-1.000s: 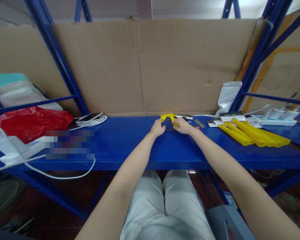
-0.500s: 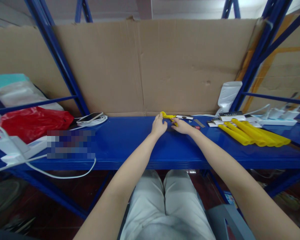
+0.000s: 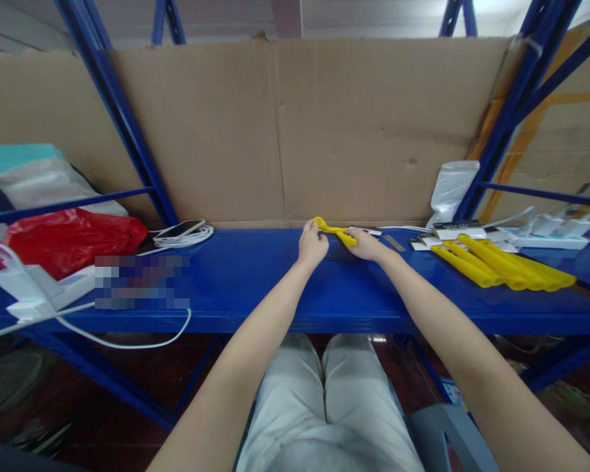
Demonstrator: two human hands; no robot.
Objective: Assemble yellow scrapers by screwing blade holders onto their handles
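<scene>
Between my hands, at the back of the blue shelf, is a slim yellow piece with a rounded end at the left and a wider end at the right. My left hand is closed at the rounded end, fingers curled. My right hand grips the wider end, its fingers bent around it. What exactly the yellow piece is, I cannot make out. Just past my right hand lie a flat grey strip and a partly hidden black-and-white card.
Several yellow tubes lie side by side at the right, by small boxes and a white power strip. A white pouch leans against the post. Leftward are a phone, coiled white cable and red bag.
My right hand has shifted slightly right, and more of the yellow piece's wider end shows. The small red item beside that hand is no longer visible. My left hand stays nearly still.
</scene>
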